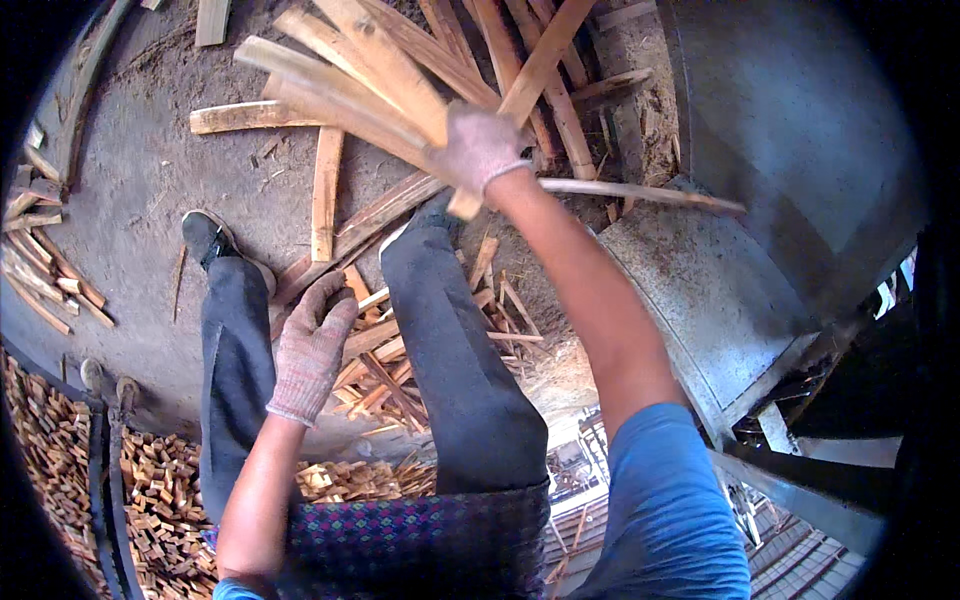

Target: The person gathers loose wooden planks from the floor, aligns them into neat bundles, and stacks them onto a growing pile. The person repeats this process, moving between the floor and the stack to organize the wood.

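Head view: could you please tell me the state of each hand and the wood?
right hand: gloved, shut on bundle of wooden strips
bundle of wooden strips: lifted, fanned out
left hand: gloved, open, reaching down to the scrap pile
scrap pile: loose on the floor between the legs

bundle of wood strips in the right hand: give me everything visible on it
The bundle of wood strips is several long, thin, pale slats of rough-sawn wood, fanned out and pointing up-left. The gloved right hand grips them near their lower ends, raised above the floor. One short end sticks out below the fist. More loose strips lie beneath.
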`<move>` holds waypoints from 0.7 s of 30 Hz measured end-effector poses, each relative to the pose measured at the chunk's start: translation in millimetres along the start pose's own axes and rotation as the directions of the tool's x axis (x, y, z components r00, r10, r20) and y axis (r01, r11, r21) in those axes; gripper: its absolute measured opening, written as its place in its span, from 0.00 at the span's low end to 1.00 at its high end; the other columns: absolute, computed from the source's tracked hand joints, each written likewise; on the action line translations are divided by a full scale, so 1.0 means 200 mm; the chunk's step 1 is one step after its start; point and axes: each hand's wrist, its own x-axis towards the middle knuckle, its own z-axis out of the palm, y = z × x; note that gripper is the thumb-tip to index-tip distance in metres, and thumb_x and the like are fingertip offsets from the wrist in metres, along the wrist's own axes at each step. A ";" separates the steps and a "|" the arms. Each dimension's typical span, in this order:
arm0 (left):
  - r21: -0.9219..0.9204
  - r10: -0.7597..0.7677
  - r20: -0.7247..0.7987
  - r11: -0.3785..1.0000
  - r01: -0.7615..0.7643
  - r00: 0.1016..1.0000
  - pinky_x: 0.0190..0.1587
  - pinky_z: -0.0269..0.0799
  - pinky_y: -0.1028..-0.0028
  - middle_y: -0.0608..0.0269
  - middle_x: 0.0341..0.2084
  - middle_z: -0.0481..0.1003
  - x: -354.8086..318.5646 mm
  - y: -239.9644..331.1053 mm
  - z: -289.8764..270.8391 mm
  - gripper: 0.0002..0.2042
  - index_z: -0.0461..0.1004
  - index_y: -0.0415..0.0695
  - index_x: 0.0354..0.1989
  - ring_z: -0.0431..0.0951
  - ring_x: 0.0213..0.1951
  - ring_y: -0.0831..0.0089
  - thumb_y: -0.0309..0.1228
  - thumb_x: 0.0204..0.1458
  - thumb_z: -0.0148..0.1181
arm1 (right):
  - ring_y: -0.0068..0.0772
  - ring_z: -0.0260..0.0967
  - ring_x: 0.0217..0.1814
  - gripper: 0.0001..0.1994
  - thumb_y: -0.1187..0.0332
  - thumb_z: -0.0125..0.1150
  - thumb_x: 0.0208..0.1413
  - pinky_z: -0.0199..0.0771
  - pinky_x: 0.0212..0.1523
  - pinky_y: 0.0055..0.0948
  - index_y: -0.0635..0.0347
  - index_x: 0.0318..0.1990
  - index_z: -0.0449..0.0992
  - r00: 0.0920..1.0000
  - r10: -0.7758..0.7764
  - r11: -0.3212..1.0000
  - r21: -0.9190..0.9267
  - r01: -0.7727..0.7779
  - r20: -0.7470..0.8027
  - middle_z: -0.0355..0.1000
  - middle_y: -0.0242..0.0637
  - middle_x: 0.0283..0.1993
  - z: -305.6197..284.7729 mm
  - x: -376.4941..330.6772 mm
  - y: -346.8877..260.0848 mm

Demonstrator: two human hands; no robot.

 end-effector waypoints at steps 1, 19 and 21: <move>0.022 -0.007 0.006 1.000 0.006 1.000 0.55 0.74 0.75 0.59 0.48 0.80 0.01 0.01 -0.01 0.23 0.72 0.35 0.65 0.78 0.50 0.76 0.33 0.64 0.62 | 0.54 0.81 0.49 0.25 0.50 0.70 0.51 0.80 0.50 0.47 0.62 0.46 0.79 0.995 -0.034 0.997 0.060 0.040 -0.096 0.80 0.51 0.45 0.03 -0.06 -0.01; 0.069 -0.089 0.050 0.994 0.086 0.995 0.56 0.73 0.75 0.61 0.51 0.79 0.04 0.08 -0.08 0.23 0.70 0.34 0.67 0.78 0.50 0.76 0.30 0.66 0.58 | 0.44 0.67 0.64 0.42 0.40 0.65 0.59 0.66 0.65 0.41 0.71 0.67 0.70 0.498 0.625 -0.494 0.798 -0.345 0.602 0.68 0.51 0.68 1.12 -0.39 0.70; 0.044 -0.088 0.043 0.995 0.086 0.995 0.56 0.74 0.73 0.63 0.50 0.80 0.04 0.09 -0.08 0.22 0.69 0.36 0.68 0.78 0.49 0.76 0.30 0.67 0.57 | 0.45 0.67 0.66 0.42 0.41 0.62 0.61 0.64 0.67 0.37 0.71 0.70 0.67 0.522 0.592 -0.552 0.781 -0.292 0.614 0.69 0.50 0.69 1.23 -0.38 0.72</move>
